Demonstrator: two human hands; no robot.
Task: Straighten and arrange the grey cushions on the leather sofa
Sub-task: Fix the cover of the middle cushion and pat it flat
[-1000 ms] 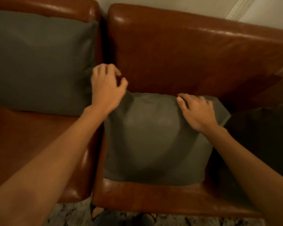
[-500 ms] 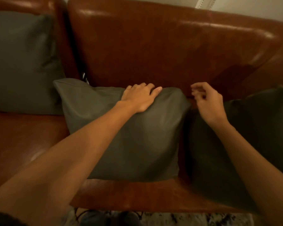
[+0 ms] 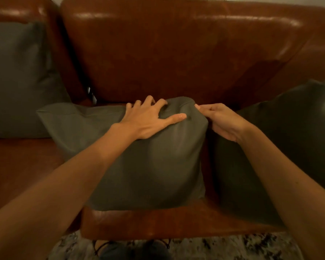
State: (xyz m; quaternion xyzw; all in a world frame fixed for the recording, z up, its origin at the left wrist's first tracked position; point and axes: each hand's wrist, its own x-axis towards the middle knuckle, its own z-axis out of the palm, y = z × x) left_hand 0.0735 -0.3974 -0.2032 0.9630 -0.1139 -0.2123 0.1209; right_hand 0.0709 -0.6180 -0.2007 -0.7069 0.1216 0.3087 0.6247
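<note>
A grey cushion (image 3: 148,166) lies on the seat of the brown leather sofa (image 3: 176,53), its top edge near the backrest. My left hand (image 3: 148,121) presses on its upper part with the fingers curled into the fabric at the top edge. My right hand (image 3: 221,121) pinches the cushion's top right corner. A second grey cushion (image 3: 21,81) leans upright against the backrest at the left. A darker cushion (image 3: 280,147) stands at the right, just behind my right forearm.
The sofa's front edge (image 3: 176,222) runs across the bottom, with a mottled rug (image 3: 233,248) below it. A gap between the two backrest sections (image 3: 91,94) shows something pale inside. A wall strip lies along the top.
My right hand has moved left from above the gap and taken the cushion's top right corner. My left hand has slid to the top edge and dug its fingers in. The view has shifted closer.
</note>
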